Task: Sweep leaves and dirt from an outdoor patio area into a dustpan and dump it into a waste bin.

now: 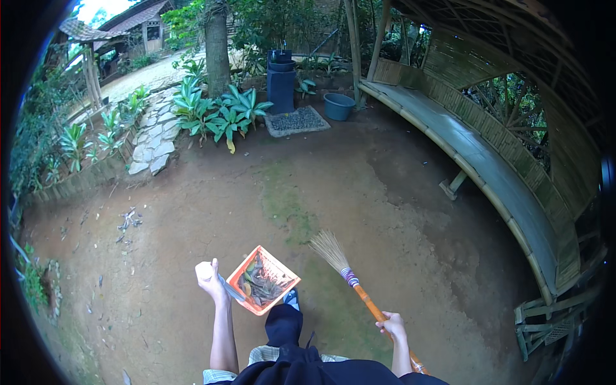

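An orange plastic dustpan [263, 280] with raised sides holds a heap of dry brown leaves [262, 284] and a few yellowish ones. My left hand [211, 280] grips the top of its upright handle [232, 288], just left of the pan. On the other side, my right hand [392, 325] is closed around the orange-brown stick of a broom [368, 301]. The broom's stiff straw-coloured bristles [332, 248] fan out ahead and to the left, with purple and white binding below them. Whether the bristles touch the ground cannot be told.
Small dry leaves [129, 221] lie scattered on the bare earth at left. A long bamboo bench [462, 139] curves along the right. Ahead are a blue-grey tub [339, 107], a dark blue washstand [280, 91], a tree trunk [217, 48], leafy plants [231, 113] and a stone path [156, 134].
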